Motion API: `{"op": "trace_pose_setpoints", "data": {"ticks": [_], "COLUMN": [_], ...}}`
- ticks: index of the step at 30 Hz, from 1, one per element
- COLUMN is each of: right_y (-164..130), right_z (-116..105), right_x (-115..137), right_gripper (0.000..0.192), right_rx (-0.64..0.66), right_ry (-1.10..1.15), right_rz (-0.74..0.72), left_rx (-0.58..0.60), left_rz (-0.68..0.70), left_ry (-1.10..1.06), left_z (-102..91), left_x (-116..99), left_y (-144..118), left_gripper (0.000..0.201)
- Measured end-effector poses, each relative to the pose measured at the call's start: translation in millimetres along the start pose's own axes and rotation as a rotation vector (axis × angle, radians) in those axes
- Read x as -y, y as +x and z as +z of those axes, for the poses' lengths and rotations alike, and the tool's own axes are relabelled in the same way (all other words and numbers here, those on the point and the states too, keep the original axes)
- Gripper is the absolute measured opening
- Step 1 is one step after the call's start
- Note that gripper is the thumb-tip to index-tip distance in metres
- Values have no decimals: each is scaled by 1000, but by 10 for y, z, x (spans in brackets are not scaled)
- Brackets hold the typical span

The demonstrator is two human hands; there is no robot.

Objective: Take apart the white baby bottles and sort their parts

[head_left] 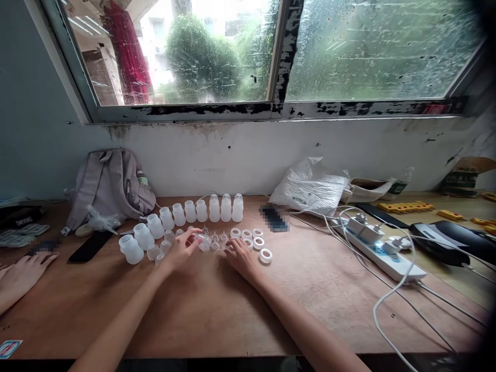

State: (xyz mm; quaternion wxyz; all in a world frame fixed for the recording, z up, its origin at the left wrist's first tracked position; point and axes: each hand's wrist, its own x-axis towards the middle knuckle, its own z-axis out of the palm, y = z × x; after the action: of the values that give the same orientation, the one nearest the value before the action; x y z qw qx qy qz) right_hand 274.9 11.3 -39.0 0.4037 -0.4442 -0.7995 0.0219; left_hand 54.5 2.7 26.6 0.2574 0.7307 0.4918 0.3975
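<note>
My left hand (184,249) is closed, thumb and fingers pinching a clear bottle cap (204,243) just over the table. My right hand (241,255) has its fingers curled down beside the clear bottle nipples (215,245); whatever is at its fingertips is too small to make out. White collar rings (265,256) lie in short rows right of and behind this hand. More clear caps (153,252) stand left of my left hand, partly hidden by it. Open frosted baby bottles (131,250) curve round at the left, and several capped bottles (226,208) stand upright behind.
A power strip (382,253) with plugs and looping white cables lies at the right. Behind stand a grey backpack (106,188) and a silver bag (310,186). A black phone (92,246) lies at the left, near another person's hand (23,276). Yellow parts (405,207) sit far right.
</note>
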Motion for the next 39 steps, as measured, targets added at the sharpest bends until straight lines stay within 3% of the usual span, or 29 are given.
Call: {"op": "trace_pose_setpoints", "data": {"ticks": [3, 6, 9, 12, 16, 22, 26, 30, 34, 36, 39], "right_y": [-20, -41, -53, -54, -38, 0, -2, -13, -3, 10, 29], "right_z": [-65, -171, -256, -275, -253, -319, -350, -341, -356, -377, -410], "right_x": [7, 7, 14, 41, 54, -75, -145, -149, -139, -141, -145], "right_gripper": [12, 15, 16, 17, 17, 16, 17, 18, 18, 18, 18], "right_rx": [-192, -320, -343, -293, -264, -324, -340, -328, -330, -352, -387], "right_ry": [135, 199, 229, 247, 253, 297, 350, 371, 381, 395, 408], "right_rz": [83, 144, 144, 138, 132, 298, 376, 395, 411, 423, 445], "left_rx": [-30, -41, -50, -49, -101, -322, -420, -392, -360, -412, -480], "left_rz": [-89, -174, -190, -210, -184, 158, 82, -82, -161, -139, 28], "left_ry": [-384, -571, -611, -623, -452, 358, 676, 800, 814, 805, 759], "left_z": [353, 697, 935, 1030, 955, 561, 360, 324, 324, 322, 402], "left_x": [-74, -57, -2, 46, 68, 106, 209, 310, 331, 302, 210], "left_y": [106, 179, 196, 163, 88, 60, 106, 118, 113, 115, 105], "left_gripper": [32, 34, 35, 36, 33, 20, 17, 15, 15, 23, 30]}}
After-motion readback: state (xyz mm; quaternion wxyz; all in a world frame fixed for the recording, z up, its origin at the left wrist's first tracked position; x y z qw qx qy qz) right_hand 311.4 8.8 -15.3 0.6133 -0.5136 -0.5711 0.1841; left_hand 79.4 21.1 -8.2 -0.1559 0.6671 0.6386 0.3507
